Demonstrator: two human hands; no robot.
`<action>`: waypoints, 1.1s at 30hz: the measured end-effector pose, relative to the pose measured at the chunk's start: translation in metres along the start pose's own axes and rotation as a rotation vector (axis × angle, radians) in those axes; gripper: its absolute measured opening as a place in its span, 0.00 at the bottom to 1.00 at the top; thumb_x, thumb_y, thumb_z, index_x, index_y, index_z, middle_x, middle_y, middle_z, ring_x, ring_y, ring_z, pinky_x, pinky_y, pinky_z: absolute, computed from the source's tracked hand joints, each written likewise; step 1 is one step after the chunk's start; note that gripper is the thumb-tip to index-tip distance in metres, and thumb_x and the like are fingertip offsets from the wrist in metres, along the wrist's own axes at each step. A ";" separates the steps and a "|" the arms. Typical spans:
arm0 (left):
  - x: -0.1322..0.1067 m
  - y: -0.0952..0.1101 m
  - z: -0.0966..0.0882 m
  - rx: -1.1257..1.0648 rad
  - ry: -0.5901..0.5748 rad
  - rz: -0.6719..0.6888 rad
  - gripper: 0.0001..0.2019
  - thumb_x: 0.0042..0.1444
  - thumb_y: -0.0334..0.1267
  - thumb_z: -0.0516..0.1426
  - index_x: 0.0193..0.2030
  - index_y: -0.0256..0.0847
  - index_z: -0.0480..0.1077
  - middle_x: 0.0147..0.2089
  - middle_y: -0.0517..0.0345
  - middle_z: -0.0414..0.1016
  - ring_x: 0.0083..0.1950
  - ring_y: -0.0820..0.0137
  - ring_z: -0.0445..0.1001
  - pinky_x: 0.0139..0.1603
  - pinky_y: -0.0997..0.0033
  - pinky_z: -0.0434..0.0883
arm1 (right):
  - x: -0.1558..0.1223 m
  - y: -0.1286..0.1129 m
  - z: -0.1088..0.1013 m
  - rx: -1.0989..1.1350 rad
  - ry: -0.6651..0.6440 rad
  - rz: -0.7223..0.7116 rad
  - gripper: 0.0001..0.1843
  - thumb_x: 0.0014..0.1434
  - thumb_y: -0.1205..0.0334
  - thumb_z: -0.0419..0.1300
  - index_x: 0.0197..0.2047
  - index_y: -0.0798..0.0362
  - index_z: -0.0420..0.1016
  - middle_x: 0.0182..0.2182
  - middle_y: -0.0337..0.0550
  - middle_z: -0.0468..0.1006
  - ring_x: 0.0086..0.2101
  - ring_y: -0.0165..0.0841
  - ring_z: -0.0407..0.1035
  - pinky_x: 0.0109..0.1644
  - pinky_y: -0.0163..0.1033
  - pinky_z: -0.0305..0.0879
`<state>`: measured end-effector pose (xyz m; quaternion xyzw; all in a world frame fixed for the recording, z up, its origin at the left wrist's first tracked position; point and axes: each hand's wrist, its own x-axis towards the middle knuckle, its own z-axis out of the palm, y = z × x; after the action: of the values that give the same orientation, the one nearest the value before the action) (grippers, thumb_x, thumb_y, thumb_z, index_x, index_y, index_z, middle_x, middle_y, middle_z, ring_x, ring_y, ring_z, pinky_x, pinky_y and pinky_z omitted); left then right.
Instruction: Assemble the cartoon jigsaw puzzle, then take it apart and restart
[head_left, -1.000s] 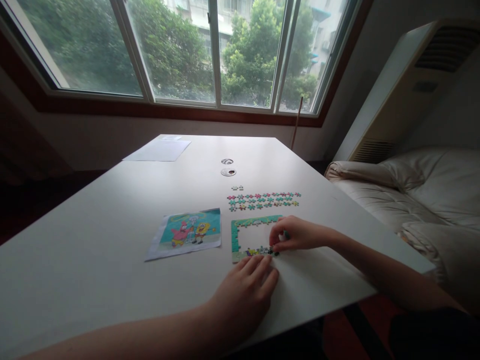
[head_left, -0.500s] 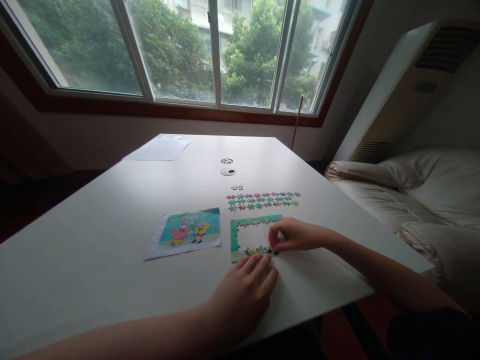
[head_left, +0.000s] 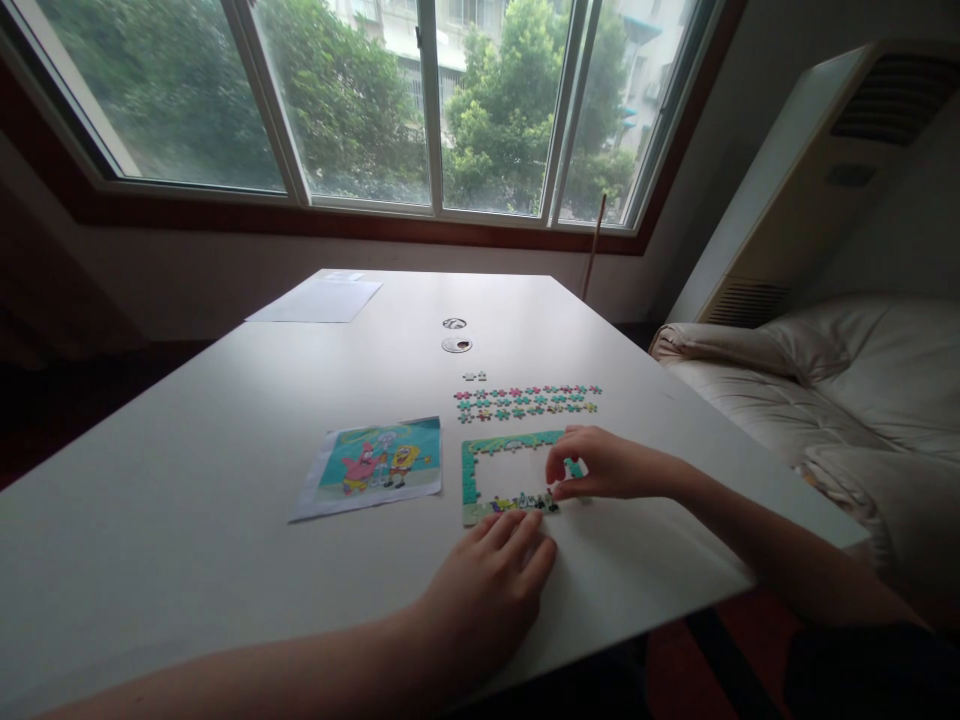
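Observation:
A partly assembled jigsaw puzzle (head_left: 469, 482) lies on the white table, its green and patterned border surrounding a pale middle. My left hand (head_left: 491, 575) rests flat with fingers stretched out, fingertips on the puzzle's near edge. At the lower right of the puzzle, my right hand (head_left: 600, 465) is curled in a pinch, thumb and forefinger tips close together over a small puzzle piece that they largely hide. Through the gap of its fingers shows green border (head_left: 575, 468). Rows of loose puzzle pieces (head_left: 517, 402) lie just beyond the puzzle.
A printed cartoon picture (head_left: 379, 460) lies left of the puzzle. Two loose pale pieces (head_left: 474, 376) and two round inserts (head_left: 456, 345) are farther back. White paper (head_left: 322, 300) covers the far left corner. A pale sofa (head_left: 750, 370) stands right of the table.
My right hand has shifted slightly right and up, its fingers arching so that green border shows between them. My left hand stays on the near edge.

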<state>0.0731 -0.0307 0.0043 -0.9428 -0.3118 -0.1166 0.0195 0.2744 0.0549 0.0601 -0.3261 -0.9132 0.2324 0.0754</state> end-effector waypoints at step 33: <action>-0.007 0.002 -0.001 0.140 0.014 0.080 0.15 0.60 0.32 0.45 0.52 0.31 0.62 0.54 0.39 0.65 0.53 0.55 0.65 0.51 0.58 0.64 | -0.003 0.003 0.001 -0.193 -0.040 -0.070 0.09 0.49 0.58 0.63 0.33 0.52 0.75 0.29 0.39 0.76 0.32 0.30 0.66 0.37 0.34 0.57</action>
<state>0.0686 -0.0367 0.0032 -0.9499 -0.2813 -0.0999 0.0923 0.2781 0.0553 0.0579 -0.2950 -0.9435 0.1469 0.0333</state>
